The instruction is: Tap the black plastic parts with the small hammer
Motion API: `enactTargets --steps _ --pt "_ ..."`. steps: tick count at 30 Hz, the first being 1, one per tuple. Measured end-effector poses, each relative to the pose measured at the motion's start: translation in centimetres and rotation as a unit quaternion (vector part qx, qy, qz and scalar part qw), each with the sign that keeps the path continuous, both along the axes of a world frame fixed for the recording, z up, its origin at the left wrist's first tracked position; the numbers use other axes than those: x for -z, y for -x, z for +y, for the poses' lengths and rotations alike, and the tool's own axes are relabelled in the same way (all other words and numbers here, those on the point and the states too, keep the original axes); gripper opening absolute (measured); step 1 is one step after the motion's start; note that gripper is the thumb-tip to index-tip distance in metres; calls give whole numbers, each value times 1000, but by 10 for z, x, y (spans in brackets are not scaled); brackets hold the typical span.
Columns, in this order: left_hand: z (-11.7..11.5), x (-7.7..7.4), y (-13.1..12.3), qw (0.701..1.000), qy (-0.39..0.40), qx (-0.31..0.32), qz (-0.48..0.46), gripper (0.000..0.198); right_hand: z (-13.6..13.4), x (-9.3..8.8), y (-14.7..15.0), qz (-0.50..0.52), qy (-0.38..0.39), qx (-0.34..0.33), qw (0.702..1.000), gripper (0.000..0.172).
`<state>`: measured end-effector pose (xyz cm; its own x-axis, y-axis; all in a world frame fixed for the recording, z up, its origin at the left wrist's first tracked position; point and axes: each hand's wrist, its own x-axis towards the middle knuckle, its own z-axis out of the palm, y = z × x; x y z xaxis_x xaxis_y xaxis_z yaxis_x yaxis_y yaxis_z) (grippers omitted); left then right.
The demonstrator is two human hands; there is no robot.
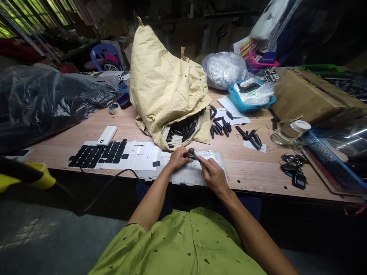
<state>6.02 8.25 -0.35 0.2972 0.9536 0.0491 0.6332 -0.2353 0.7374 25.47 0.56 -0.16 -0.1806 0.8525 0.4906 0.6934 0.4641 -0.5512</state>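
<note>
Over the pale board (pixel 189 176) at the table's front edge, my left hand (pixel 178 158) is closed on a slim black piece (pixel 188 156), mostly hidden by the fingers. My right hand (pixel 214 173) grips a thin-handled tool with a rounded dark head (pixel 191 151). The tool's head is right at the black piece; whether they touch I cannot tell. Just beyond my hands is the mouth of a large tan sack (pixel 169 76), with many black elongated pieces (pixel 183 130) inside. More loose black pieces (pixel 220 126) lie to the sack's right.
Left of my hands, a white sheet (pixel 143 156) carries rows of black stickers (pixel 97 152), with a white power bank (pixel 107 135) at their edge. A tape roll (pixel 114 109) sits farther back. To the right are keys (pixel 295 170), a jar (pixel 289 131), a blue basket (pixel 338 156) and a cardboard box (pixel 309 95).
</note>
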Motion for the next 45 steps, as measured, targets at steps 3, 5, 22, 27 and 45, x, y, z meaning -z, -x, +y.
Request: enactTargets --steps 3,5,22,27,45 --pt "-1 -1 -1 1000 8 -9 6 12 -2 2 0 -38 11 -3 999 38" --pt "-1 -1 -2 1000 8 -10 8 11 -3 2 0 -40 13 2 999 38" --pt "-4 -2 -1 1000 -11 -15 12 14 27 5 -34 -68 -14 89 994 36" --pt "-4 -4 0 1000 -15 -12 8 12 53 15 -52 -168 -22 100 981 30" --pt "-141 63 -35 938 315 128 64 28 55 24 -46 -201 -41 136 969 27"
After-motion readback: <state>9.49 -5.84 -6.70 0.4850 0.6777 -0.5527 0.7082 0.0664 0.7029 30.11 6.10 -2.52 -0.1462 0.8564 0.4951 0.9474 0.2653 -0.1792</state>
